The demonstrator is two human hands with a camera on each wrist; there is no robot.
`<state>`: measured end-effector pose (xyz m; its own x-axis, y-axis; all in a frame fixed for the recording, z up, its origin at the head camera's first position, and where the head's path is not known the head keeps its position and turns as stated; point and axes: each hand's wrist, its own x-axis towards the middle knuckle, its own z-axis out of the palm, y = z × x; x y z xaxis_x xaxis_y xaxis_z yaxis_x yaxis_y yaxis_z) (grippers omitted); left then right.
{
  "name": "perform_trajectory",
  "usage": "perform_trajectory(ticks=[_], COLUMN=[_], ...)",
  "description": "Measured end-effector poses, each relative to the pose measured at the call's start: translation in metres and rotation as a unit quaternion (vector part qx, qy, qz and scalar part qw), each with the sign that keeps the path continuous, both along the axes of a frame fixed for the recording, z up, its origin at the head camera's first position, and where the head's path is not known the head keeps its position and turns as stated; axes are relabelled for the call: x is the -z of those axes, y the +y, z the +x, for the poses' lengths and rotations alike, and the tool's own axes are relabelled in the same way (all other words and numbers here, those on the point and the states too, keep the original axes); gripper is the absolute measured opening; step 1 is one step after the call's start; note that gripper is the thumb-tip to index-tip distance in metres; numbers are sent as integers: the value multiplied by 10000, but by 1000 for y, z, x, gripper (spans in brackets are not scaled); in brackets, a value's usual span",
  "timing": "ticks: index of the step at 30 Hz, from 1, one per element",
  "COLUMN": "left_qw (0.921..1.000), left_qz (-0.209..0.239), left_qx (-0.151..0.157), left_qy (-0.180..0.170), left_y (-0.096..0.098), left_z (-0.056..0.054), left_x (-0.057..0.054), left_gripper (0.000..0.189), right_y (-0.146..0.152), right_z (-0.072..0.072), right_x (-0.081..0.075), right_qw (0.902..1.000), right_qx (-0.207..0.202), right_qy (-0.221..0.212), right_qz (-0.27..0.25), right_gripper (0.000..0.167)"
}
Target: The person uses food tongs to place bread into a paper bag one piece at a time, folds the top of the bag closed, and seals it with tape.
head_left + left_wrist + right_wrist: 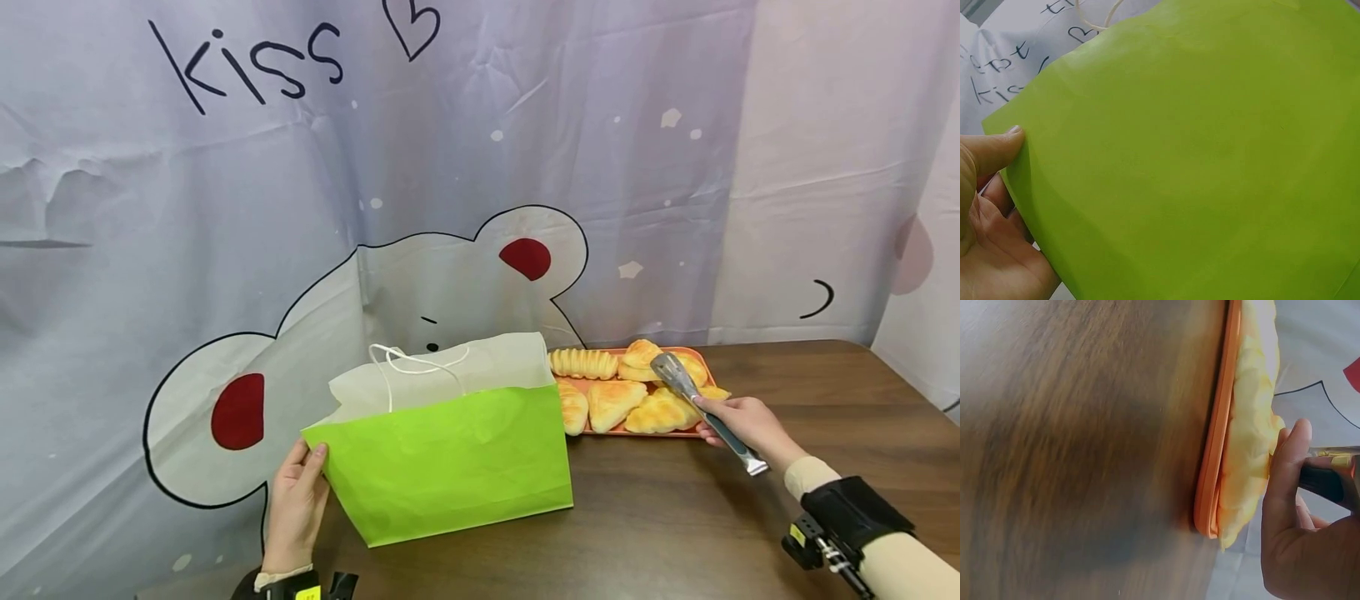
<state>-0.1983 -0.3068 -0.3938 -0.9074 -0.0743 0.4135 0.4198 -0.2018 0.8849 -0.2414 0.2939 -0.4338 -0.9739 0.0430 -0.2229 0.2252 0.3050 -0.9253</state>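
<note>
A bright green paper bag (pixel 450 467) with a white inside and white cord handles stands on the table. My left hand (pixel 296 504) pinches its left upper edge; in the left wrist view the thumb (pixel 997 150) lies over the green side, with fingers behind. My right hand (pixel 746 425) grips metal tongs (pixel 723 429) with dark handle parts. The tongs' head lies over an orange tray (pixel 637 433) of golden bread rolls and pastries (pixel 615 402). In the right wrist view, the right hand (pixel 1297 519) is beside the tray's end, close to the bread (pixel 1247 425).
The brown wooden table (pixel 637 517) extends in front of the bag and tray and to the right. Behind it hangs a pale cloth backdrop (pixel 465 167) with a cartoon bear and lettering. The bag overlaps the tray's left end in the head view.
</note>
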Motion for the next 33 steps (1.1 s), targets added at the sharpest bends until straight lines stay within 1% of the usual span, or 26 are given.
perform_trajectory(ticks=[6,16,20,26,29,33], left_qw=[10000,10000,10000,10000,10000,10000], left_qz=[-4,7,-11,30,39,12], left_qx=[4,-2,-35,-2,0,4], left_qy=[18,8,-36,-26,-14,16], left_y=[0,0,0,-1,0,0], left_z=[1,2,2,3,4,4], left_x=[-1,-1,-2,-2,-2,-2], left_gripper=[27,26,26,27,27,27], right_y=[-3,-5,-5,-5,-5,-8], right_z=[-6,-5,-3,0,1,2], right_x=[5,4,-1,-10,-15,-21], right_qw=[9998,9976,9955,9926,9927,9933], right_qx=[-38,36,108,181,181,119], right_qy=[158,553,707,912,977,1071], right_qz=[146,418,616,783,686,413], right_gripper=[61,55,57,60,59,58])
